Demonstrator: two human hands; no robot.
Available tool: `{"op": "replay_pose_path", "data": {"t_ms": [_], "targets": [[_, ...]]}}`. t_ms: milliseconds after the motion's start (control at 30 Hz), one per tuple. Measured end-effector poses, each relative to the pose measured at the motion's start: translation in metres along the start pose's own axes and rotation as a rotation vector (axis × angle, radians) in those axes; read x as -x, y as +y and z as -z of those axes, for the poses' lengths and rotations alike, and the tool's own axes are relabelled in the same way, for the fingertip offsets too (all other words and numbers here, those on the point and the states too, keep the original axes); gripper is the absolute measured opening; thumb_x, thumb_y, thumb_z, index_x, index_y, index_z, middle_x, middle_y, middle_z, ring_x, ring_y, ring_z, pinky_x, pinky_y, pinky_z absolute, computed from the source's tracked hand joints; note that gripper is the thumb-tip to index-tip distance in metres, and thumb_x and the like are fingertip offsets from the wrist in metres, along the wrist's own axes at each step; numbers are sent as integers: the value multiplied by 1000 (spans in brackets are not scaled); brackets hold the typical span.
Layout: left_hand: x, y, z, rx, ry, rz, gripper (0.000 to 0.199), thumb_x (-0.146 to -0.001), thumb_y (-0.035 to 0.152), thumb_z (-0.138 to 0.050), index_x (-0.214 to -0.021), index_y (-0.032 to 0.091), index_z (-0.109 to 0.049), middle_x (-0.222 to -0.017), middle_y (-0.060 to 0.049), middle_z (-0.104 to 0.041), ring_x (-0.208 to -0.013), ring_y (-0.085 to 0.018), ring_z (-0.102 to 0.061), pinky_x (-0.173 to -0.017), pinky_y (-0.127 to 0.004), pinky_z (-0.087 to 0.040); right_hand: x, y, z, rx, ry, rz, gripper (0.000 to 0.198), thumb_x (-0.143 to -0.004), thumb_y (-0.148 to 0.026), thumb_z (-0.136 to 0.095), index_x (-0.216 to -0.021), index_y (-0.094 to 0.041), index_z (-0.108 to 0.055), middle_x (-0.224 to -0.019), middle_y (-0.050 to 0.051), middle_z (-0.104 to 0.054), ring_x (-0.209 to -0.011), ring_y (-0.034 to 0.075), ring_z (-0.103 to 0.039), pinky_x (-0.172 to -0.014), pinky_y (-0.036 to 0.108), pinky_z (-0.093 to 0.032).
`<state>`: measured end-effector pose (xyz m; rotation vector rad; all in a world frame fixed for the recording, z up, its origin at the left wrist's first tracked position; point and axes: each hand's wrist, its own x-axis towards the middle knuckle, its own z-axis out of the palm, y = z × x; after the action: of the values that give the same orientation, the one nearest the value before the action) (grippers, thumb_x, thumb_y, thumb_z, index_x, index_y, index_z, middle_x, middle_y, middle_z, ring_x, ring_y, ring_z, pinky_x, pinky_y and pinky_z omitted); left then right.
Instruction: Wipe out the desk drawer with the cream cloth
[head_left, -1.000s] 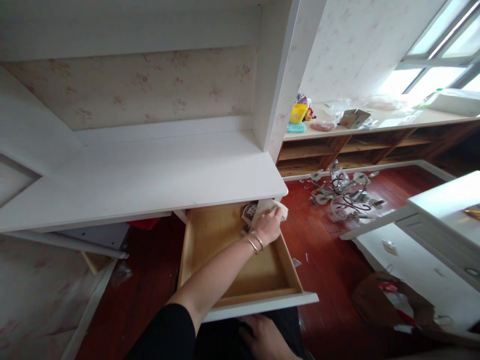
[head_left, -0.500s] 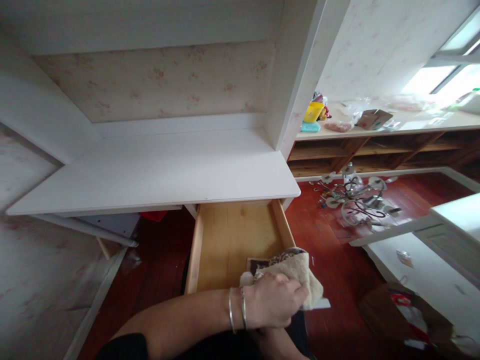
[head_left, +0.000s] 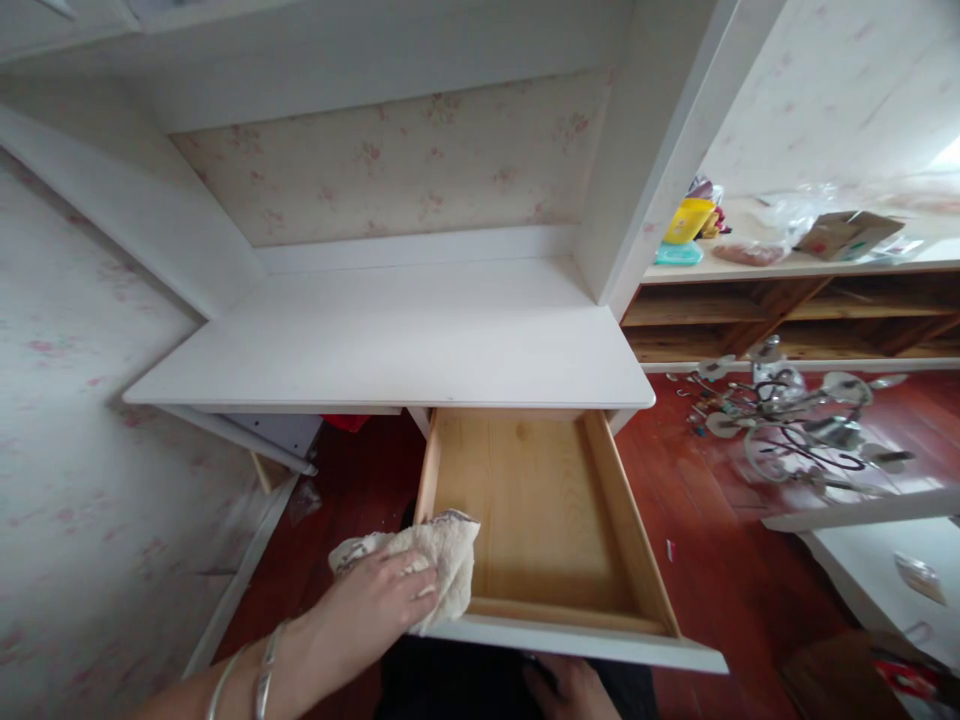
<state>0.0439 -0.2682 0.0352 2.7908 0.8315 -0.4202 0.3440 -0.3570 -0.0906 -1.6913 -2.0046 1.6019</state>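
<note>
My left hand point(head_left: 386, 600), with two silver bangles on its wrist, presses a beige towel cloth point(head_left: 450, 560) with a dark patterned edge. The cloth lies over the front left corner of a pulled-out wooden drawer point(head_left: 547, 520), its fingers curled on top. Inside, the drawer's bare wood bottom shows. Low in view, my right hand point(head_left: 574, 690) is just below the drawer's white front point(head_left: 585, 642), by my dark clothing. Its fingers are partly hidden, so I cannot make out whether they grip anything.
Above the drawer is a white desk point(head_left: 405, 335) with upright side panels. A chandelier point(head_left: 795, 410) lies on the red wood floor to the right. Behind it, a low shelf unit point(head_left: 787, 265) bears a yellow container point(head_left: 688, 220) and bags. A cardboard box point(head_left: 840, 670) stands lower right.
My left hand has carried the cloth from the drawer's front right corner across to its front left corner. My right hand stays low by the drawer front. The view has shifted left.
</note>
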Motion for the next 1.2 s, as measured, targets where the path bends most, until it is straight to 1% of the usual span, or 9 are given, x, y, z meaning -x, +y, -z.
{"op": "replay_pose_path", "data": {"t_ms": [200,400,567,667,767,867,1000,1100,1200], "targets": [[-28,-55,-15,-222,261,131,39,-93,12,-50,-125,32,-59,-135,4,-59,-128,-17,-48,-107,-36,-38,3,-9,5,19,0,-23,45,-88,-30,-45,-126,-18,-65,-131,10,-64,-125,26,-56,-109,35,-40],[-90,-123,8,-218,342,205,44,-94,9,-40,-127,32,-58,-134,-2,-59,-126,-20,-48,-98,-37,-43,8,-15,4,-8,55,-20,43,-87,-29,-47,-125,-19,-66,-128,10,-66,-121,26,-59,-107,36,-42],[-117,-137,21,-246,350,247,41,-94,9,-37,-123,27,-61,-127,-7,-62,-109,-20,-55,-87,-34,-46,12,-16,3,-46,87,-11,43,-88,-29,-46,-125,-19,-66,-129,10,-65,-121,24,-59,-106,34,-42],[-104,-130,17,-276,390,274,46,-93,7,-37,-129,28,-57,-132,-5,-60,-115,-21,-54,-85,-31,-50,13,-17,4,-65,104,-16,41,-88,-29,-46,-122,-18,-67,-127,10,-67,-120,24,-60,-106,34,-41],[-68,-113,19,-307,454,300,54,-90,2,-37,-136,26,-52,-145,-6,-49,-129,-20,-48,-98,-32,-49,11,-17,5,-111,122,-7,37,-89,-29,-47,-116,-20,-71,-122,9,-70,-119,25,-60,-104,35,-43],[-19,-88,37,-355,507,338,60,-89,1,-35,-144,25,-43,-154,-9,-37,-137,-21,-41,-109,-37,-43,5,-15,7,-169,128,30,30,-90,-33,-50,-103,-23,-75,-114,6,-73,-115,27,-62,-101,37,-44],[38,-41,58,-386,595,491,66,-89,4,-35,-152,23,-27,-152,-8,-41,-133,-23,-47,-110,-39,-44,-5,-14,12,-215,126,60,30,-90,-38,-52,-102,-25,-76,-116,4,-73,-116,28,-60,-104,41,-41],[48,-4,39,-342,613,596,65,-88,6,-36,-151,18,-28,-142,-10,-52,-127,-24,-54,-106,-39,-48,-15,-15,17,-253,141,63,30,-90,-38,-53,-106,-26,-75,-118,3,-72,-119,27,-59,-107,42,-39],[26,27,-5,-285,593,562,58,-85,2,-35,-140,19,-45,-135,-8,-59,-122,-23,-57,-99,-35,-53,-23,-19,23,-273,154,81,30,-89,-35,-55,-107,-25,-75,-115,3,-73,-117,27,-61,-106,41,-40]]}}
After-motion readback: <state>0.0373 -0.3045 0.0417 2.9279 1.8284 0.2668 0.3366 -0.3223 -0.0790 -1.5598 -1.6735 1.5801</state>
